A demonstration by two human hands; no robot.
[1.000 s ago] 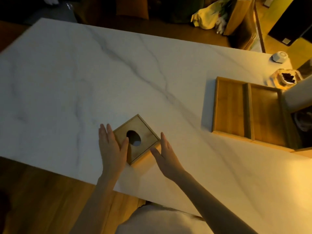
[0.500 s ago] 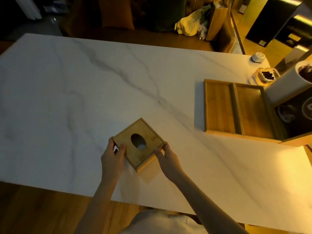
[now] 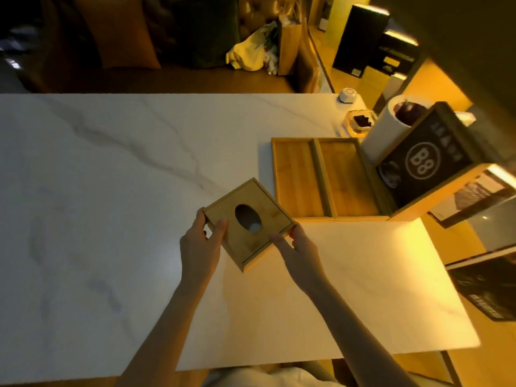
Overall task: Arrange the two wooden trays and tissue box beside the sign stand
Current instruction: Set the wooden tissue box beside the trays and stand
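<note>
A square wooden tissue box [image 3: 248, 223] with an oval hole in its lid is held over the white marble table [image 3: 111, 191]. My left hand [image 3: 201, 244] grips its left corner and my right hand [image 3: 298, 247] grips its right corner. Just to the right, two wooden trays lie side by side on the table, the left tray [image 3: 296, 177] and the right tray [image 3: 349, 177]. The dark sign stand [image 3: 427, 160] with a round white logo stands against the right tray's far side.
A white cylinder [image 3: 391, 132] stands behind the sign stand, with a small glass dish [image 3: 358, 122] and a white puck-like object [image 3: 348, 94] near the far right corner. Dark printed boards [image 3: 485, 286] lean past the table's right edge. A sofa with cushions lies beyond.
Both hands have closed on the tissue box, lifted it and carried it right toward the trays. The view has swung right, bringing the sign stand into sight.
</note>
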